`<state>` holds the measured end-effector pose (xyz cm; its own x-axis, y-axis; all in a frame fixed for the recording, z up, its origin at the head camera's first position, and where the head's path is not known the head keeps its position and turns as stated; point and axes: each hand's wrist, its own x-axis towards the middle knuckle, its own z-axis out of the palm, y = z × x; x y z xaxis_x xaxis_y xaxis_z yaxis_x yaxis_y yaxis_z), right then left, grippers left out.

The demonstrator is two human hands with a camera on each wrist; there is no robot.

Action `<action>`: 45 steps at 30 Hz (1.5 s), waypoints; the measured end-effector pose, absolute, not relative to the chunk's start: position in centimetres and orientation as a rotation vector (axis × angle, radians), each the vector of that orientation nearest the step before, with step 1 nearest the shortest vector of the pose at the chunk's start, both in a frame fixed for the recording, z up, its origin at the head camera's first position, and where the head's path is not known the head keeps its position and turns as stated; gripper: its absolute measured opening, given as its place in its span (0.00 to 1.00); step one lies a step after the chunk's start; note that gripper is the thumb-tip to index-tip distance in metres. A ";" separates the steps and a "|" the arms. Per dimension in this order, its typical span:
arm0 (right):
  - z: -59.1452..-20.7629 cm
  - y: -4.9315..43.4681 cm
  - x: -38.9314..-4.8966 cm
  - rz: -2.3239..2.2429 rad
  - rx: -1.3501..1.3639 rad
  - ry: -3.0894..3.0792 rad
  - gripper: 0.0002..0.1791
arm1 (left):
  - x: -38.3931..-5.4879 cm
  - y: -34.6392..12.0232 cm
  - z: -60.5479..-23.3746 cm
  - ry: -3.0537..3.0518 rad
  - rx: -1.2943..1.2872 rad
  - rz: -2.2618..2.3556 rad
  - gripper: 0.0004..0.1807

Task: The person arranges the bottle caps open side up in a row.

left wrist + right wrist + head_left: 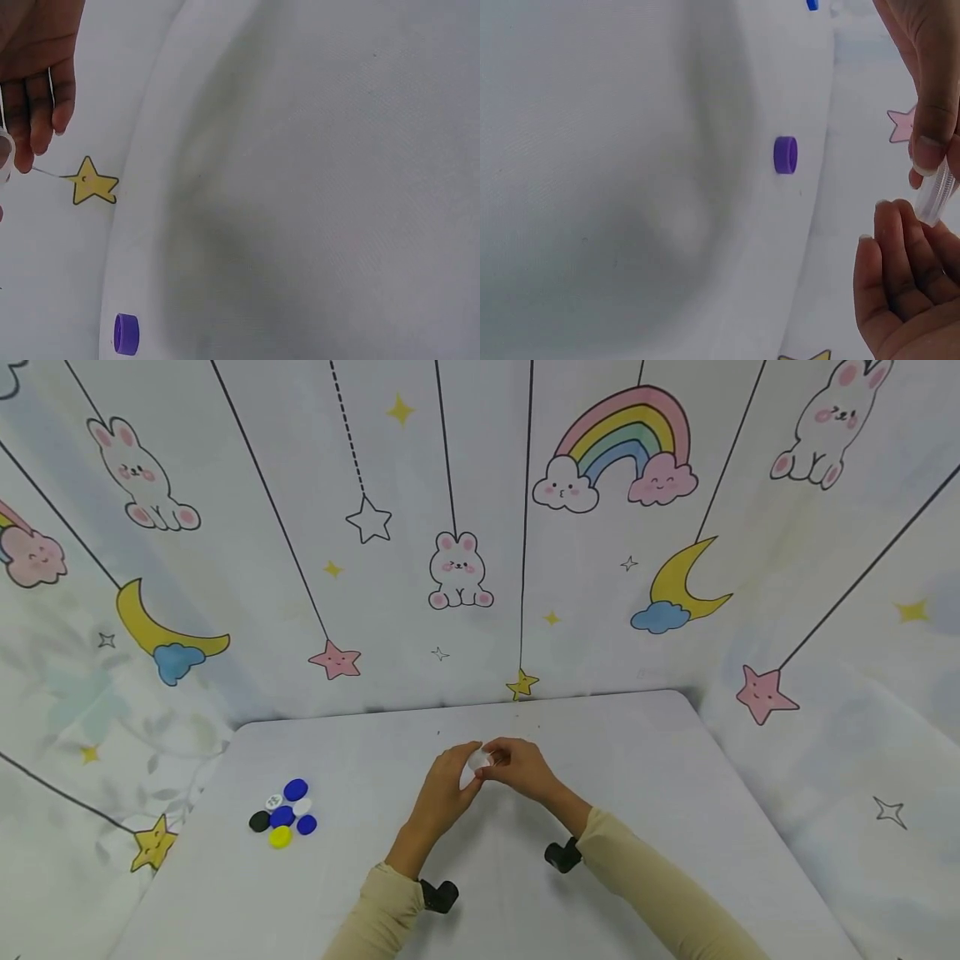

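Both hands meet over the middle of the table around a clear, ridged plastic cap [478,761]. My right hand [522,768] pinches the cap between thumb and bent fingers. From the other side, the thumb and forefinger of my left hand [444,789] hold it. The right wrist view shows the clear cap [933,193] edge-on, with the left hand [907,289] below it, its other fingers fairly straight. Only a curved rim of the clear cap [6,154] enters the left wrist view, beside the left fingers.
On the table's left lies a loose group of blue, white, black and yellow caps [282,816]. Both wrist views show a purple cap [127,334] standing on its side near the table's edge. Cloth printed with rabbits and stars surrounds the white table [660,735].
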<state>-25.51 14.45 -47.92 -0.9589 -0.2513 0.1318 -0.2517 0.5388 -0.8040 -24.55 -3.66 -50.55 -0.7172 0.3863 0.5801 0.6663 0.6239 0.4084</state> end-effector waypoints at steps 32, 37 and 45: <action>-48.4 14.4 -25.1 1.165 0.936 -2.850 0.22 | -24.4 -6.3 -52.0 -2.441 -0.946 -1.021 0.32; -48.0 14.2 -25.3 1.075 0.918 -2.861 0.23 | -24.9 -6.2 -52.0 -2.462 -0.990 -0.976 0.28; -49.1 13.8 -25.7 1.045 0.955 -2.897 0.20 | -24.7 -6.3 -53.1 -2.577 -0.961 -0.907 0.35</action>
